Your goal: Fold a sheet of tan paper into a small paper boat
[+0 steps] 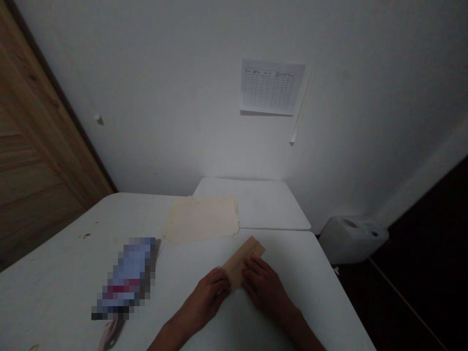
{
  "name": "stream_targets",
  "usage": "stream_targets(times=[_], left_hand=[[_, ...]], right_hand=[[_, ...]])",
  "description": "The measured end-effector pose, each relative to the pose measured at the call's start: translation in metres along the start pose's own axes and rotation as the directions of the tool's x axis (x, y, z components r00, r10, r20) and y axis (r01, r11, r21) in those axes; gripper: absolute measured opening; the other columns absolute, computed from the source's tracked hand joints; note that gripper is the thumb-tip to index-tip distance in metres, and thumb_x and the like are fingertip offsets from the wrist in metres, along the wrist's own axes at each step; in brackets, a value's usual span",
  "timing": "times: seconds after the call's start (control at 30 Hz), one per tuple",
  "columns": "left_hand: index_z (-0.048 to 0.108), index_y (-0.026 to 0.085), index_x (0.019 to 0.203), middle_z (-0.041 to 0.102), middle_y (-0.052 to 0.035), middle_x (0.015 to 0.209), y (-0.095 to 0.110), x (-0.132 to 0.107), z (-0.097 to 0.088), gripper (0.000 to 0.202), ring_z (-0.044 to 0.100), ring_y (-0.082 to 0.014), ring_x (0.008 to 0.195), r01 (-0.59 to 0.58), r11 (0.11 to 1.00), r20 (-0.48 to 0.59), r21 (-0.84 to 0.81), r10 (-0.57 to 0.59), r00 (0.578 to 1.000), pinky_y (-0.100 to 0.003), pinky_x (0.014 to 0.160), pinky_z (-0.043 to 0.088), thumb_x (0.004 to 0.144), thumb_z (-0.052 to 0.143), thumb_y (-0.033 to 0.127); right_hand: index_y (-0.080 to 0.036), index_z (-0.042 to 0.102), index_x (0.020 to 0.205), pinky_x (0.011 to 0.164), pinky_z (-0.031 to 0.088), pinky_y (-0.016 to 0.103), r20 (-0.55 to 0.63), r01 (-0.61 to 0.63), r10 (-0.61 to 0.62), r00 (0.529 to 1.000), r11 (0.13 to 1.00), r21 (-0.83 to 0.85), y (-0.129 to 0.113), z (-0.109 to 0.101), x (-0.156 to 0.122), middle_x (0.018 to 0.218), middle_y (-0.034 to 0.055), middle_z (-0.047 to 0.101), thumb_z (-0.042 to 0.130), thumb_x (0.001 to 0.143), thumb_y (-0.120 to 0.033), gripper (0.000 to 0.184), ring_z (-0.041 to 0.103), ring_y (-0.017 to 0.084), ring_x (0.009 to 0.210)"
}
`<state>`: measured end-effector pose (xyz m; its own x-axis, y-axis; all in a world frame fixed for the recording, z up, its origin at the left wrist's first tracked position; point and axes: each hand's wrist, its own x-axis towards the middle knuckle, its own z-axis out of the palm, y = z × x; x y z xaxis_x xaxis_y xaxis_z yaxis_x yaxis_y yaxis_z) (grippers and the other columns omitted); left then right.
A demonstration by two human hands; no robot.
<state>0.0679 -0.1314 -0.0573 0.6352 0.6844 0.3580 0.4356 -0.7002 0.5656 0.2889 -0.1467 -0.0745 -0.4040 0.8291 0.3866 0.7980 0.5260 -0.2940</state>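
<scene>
So the folded brown paper [236,268] is at the near part of the white table [296,273], between both hands. Left hand [210,295] is half curled at its lower left edge, right hand [263,285] has its fingers bent over the right side; can't tell how firmly either one grips. Tan sheets [203,222] lie just beyond. Container-wise, there's a whitish plastic jerry can [341,246] past the table's right edge, contents hidden.
</scene>
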Motion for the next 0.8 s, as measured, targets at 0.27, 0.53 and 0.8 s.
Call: stream_targets(times=[0.27,0.53,0.8], left_hand=[[0.067,0.020,0.079,0.066,-0.0049,0.084,-0.005,0.007,0.011,0.019,0.060,-0.0193,0.084,0.110,0.994,-0.063,-0.005,-0.110,0.992,-0.028,0.074,0.048,0.088,0.052,0.013],[0.064,0.018,0.072,0.064,-0.0041,0.078,-0.009,0.010,0.018,0.019,0.059,-0.0190,0.078,0.217,0.976,-0.094,-0.002,-0.216,0.972,-0.028,0.072,0.046,0.079,0.051,0.007],[0.057,0.018,0.067,0.058,-0.0022,0.073,-0.011,0.007,0.022,0.015,0.058,-0.0177,0.069,0.290,0.956,-0.150,0.052,-0.279,0.948,-0.027,0.064,0.045,0.079,0.055,0.009]], right_hand=[[-0.022,0.065,0.089,0.090,0.048,0.032,0.018,-0.003,0.002,1.000,0.998,0.055,-0.005,0.004,0.000,0.106,0.0037,0.064,0.056,0.091,-0.017,0.010,0.055,0.019,0.101],[-0.021,0.066,0.094,0.085,0.047,0.029,0.022,0.067,-0.069,0.997,0.996,0.054,-0.005,0.008,-0.001,0.100,0.0041,0.065,0.053,0.092,-0.015,0.014,0.054,0.018,0.096],[-0.036,0.064,0.116,0.088,0.044,0.032,0.128,0.173,-0.166,0.978,0.984,-0.045,-0.003,0.010,0.001,0.105,0.0008,0.064,0.057,0.091,-0.020,0.030,0.054,0.019,0.098]])
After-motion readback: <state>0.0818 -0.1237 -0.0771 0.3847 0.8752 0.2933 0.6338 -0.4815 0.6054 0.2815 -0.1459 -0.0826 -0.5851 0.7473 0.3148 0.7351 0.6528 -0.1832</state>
